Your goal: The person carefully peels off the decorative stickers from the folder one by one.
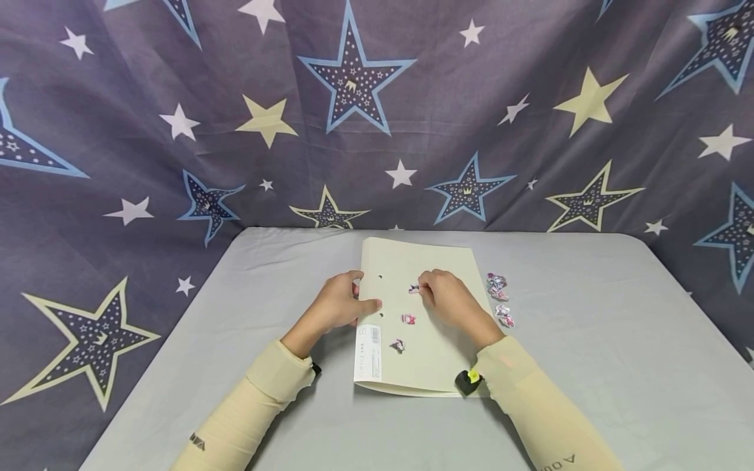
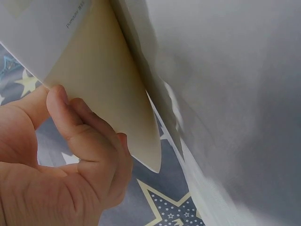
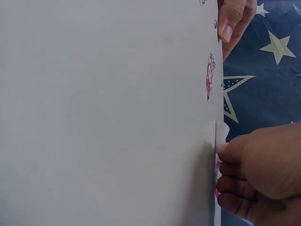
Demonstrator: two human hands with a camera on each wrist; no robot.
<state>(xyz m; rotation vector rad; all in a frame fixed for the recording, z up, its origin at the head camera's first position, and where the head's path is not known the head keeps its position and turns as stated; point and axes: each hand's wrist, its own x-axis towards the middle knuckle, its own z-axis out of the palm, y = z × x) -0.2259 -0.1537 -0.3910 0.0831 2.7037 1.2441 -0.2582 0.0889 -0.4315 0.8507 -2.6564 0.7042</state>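
Observation:
A cream file folder point(image 1: 438, 356) lies on the table, its spine side lifted a little. My left hand point(image 1: 341, 299) grips that left edge, thumb on the cover and fingers beneath, as the left wrist view also shows. Over the upper middle of the cover, my right hand point(image 1: 449, 296) pinches a small sticker point(image 1: 414, 288). Its pale back point(image 3: 223, 133) shows beside the fingertips in the right wrist view. Below it on the cover are a pink-and-red character sticker point(image 1: 408, 319) and a dark purple-grey one point(image 1: 398, 346).
Several loose character stickers point(image 1: 497, 286) lie right of the folder, with a smaller group point(image 1: 504, 315) just below them. A white printed label point(image 1: 368, 353) covers the folder's lower left corner. Grey cloth covers the table point(image 1: 589, 327); a star-patterned curtain point(image 1: 377, 150) hangs behind.

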